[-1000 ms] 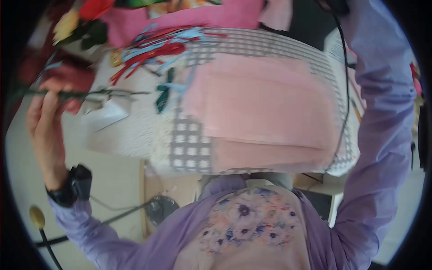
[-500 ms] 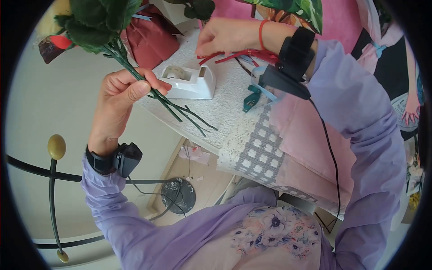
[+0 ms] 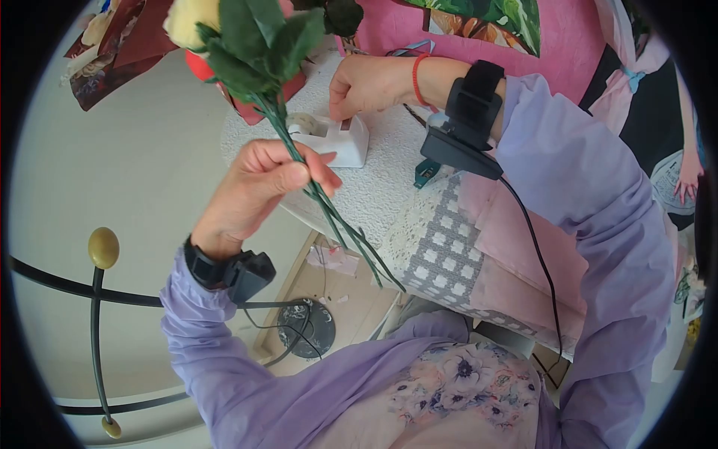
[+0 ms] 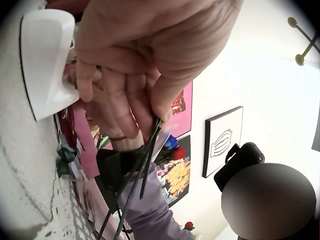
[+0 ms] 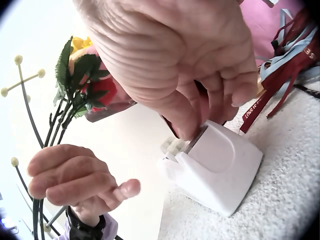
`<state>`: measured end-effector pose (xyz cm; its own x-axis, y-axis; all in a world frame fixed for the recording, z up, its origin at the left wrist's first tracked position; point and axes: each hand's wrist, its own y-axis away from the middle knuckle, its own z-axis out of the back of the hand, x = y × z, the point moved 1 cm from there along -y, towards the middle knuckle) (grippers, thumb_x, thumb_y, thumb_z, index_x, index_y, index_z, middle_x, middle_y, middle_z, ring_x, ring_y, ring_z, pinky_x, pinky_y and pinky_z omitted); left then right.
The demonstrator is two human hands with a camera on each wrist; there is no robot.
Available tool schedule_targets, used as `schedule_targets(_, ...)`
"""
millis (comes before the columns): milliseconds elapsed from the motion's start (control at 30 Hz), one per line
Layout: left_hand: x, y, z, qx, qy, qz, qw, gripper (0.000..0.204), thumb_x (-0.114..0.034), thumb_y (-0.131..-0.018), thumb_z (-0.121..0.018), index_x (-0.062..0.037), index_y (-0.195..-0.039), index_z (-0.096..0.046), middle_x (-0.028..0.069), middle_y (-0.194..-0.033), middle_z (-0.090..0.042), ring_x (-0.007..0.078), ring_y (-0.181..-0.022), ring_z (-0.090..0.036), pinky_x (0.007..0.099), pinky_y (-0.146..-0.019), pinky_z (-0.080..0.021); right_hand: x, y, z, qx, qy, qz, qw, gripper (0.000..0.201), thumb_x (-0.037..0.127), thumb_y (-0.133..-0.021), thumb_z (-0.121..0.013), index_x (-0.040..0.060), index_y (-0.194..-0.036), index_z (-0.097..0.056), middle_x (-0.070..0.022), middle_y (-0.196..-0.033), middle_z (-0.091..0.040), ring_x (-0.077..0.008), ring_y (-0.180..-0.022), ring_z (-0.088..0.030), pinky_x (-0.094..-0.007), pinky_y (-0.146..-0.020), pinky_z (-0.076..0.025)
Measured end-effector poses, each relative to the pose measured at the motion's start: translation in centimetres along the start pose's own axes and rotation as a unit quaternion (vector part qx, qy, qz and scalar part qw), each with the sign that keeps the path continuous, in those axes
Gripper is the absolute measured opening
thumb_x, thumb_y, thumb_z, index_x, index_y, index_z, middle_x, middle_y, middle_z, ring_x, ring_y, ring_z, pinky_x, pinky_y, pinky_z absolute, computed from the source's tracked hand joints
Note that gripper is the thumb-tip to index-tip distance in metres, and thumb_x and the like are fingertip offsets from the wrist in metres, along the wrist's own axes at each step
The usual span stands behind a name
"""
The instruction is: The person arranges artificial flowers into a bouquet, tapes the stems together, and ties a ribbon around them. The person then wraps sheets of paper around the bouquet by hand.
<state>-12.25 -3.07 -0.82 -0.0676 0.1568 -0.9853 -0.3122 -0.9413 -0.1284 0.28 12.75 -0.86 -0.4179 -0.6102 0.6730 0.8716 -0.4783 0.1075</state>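
My left hand (image 3: 262, 179) holds several green stems (image 3: 329, 206) between thumb and fingers. Above it are dark leaves (image 3: 262, 45), a pale yellow rose (image 3: 193, 22) and a red bloom (image 3: 198, 66); the stem ends hang past the table edge. My right hand (image 3: 370, 84) is at the white tape dispenser (image 3: 348, 146), thumb and fingertips pinched at its cutter. The right wrist view shows that thumb against the dispenser (image 5: 225, 165), by the tape roll (image 5: 175, 146); the clear tape under the fingertips is hard to make out.
Red and blue ribbons (image 5: 300, 60) lie behind the dispenser. A green ribbon piece (image 3: 426, 172) and pink sheets (image 3: 516, 247) on a grey checked cloth (image 3: 449, 247) are to the right. Dark red wrapping (image 3: 123, 45) stands far left, a black rack (image 3: 131, 292) nearer.
My left hand has brought the stems rightward and nearer my body. My right hand has come into view, passed the red ribbons and moved down onto the dispenser.
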Motion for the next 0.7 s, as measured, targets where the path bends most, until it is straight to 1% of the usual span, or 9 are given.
schedule_targets(67,0.7,-0.2,-0.2,0.013,0.008,0.004,1.000,0.027,-0.034,-0.078,-0.064,-0.0078,-0.075,-0.059,0.0046,-0.068,-0.061,0.0189,-0.081,-0.057,0.0485,-0.103,-0.023,0.2,0.2,-0.2,-0.013,0.004,0.003,1.000,0.016,0.013,-0.076,-0.062,-0.0002,-0.083,-0.065,-0.0058,-0.077,-0.063,-0.0126,-0.074,-0.056,-0.0275,-0.066,-0.045)
schedule_targets(133,1.8,-0.3,0.1,0.029,0.011,-0.044,0.999,0.024,-0.026,-0.081,-0.061,-0.0022,-0.083,-0.063,0.0069,-0.075,-0.064,0.0172,-0.081,-0.058,0.0389,-0.103,-0.026,0.2,0.6,-0.4,-0.025,0.008,0.006,1.000,0.015,0.011,-0.075,-0.061,-0.0013,-0.083,-0.065,-0.0073,-0.078,-0.064,-0.0137,-0.077,-0.058,-0.0274,-0.070,-0.045)
schedule_targets(167,1.9,-0.3,0.2,0.030,0.010,-0.043,0.999,0.024,-0.026,-0.081,-0.061,-0.0022,-0.083,-0.063,0.0069,-0.075,-0.064,0.0172,-0.081,-0.058,0.0389,-0.103,-0.026,0.3,0.8,-0.6,-0.035,0.003,0.006,0.999,0.015,0.010,-0.075,-0.061,-0.0014,-0.083,-0.065,-0.0080,-0.079,-0.064,-0.0142,-0.078,-0.058,-0.0272,-0.072,-0.045)
schedule_targets(267,1.9,-0.7,0.8,0.015,-0.028,-0.075,0.997,0.024,-0.026,-0.081,-0.060,-0.0026,-0.084,-0.063,0.0059,-0.076,-0.063,0.0154,-0.081,-0.056,0.0359,-0.097,-0.032,0.4,1.0,-0.8,-0.038,-0.008,-0.002,0.999,0.015,0.011,-0.076,-0.060,-0.0006,-0.085,-0.065,-0.0080,-0.081,-0.064,-0.0147,-0.080,-0.058,-0.0275,-0.073,-0.045)
schedule_targets(333,2.0,-1.0,0.9,0.028,0.002,-0.039,0.999,0.023,-0.026,-0.082,-0.060,-0.0035,-0.085,-0.063,0.0051,-0.077,-0.063,0.0140,-0.081,-0.053,0.0316,-0.087,-0.036,0.5,1.4,-0.8,-0.030,-0.014,-0.011,0.999,0.016,0.012,-0.077,-0.059,0.0001,-0.087,-0.065,-0.0074,-0.083,-0.064,-0.0146,-0.080,-0.057,-0.0280,-0.072,-0.046)
schedule_targets(400,2.2,-1.4,1.0,0.024,0.003,-0.029,0.999,0.023,-0.027,-0.082,-0.060,-0.0036,-0.085,-0.063,0.0051,-0.077,-0.062,0.0139,-0.081,-0.053,0.0303,-0.083,-0.036,0.6,2.2,-0.8,-0.015,-0.090,-0.073,0.993,0.017,0.014,-0.079,-0.057,0.0021,-0.091,-0.063,-0.0064,-0.089,-0.062,-0.0153,-0.083,-0.056,-0.0295,-0.070,-0.047)
schedule_targets(433,2.2,-1.6,1.0,0.020,0.003,-0.020,1.000,0.024,-0.027,-0.082,-0.060,-0.0038,-0.086,-0.063,0.0050,-0.078,-0.062,0.0138,-0.082,-0.052,0.0290,-0.079,-0.037,0.5,2.3,-0.8,-0.015,-0.091,-0.073,0.993,0.017,0.014,-0.079,-0.057,0.0021,-0.091,-0.063,-0.0064,-0.089,-0.062,-0.0153,-0.083,-0.056,-0.0295,-0.070,-0.047)
schedule_targets(533,2.0,-1.8,0.7,0.058,-0.006,0.000,0.998,0.024,-0.027,-0.082,-0.061,-0.0034,-0.086,-0.063,0.0050,-0.077,-0.063,0.0139,-0.083,-0.052,0.0296,-0.081,-0.037,0.3,2.7,-0.9,-0.012,-0.130,-0.089,0.988,0.017,0.015,-0.081,-0.055,0.0037,-0.092,-0.061,-0.0061,-0.093,-0.060,-0.0164,-0.086,-0.054,-0.0305,-0.069,-0.048)
schedule_targets(700,2.3,-2.3,0.5,0.077,-0.025,-0.011,0.997,0.023,-0.026,-0.082,-0.061,-0.0029,-0.087,-0.063,0.0049,-0.076,-0.063,0.0141,-0.084,-0.052,0.0305,-0.083,-0.038,0.4,2.9,-1.1,-0.038,-0.167,-0.119,0.978,0.016,0.014,-0.080,-0.055,0.0043,-0.092,-0.061,-0.0074,-0.098,-0.058,-0.0191,-0.091,-0.053,-0.0320,-0.072,-0.049)
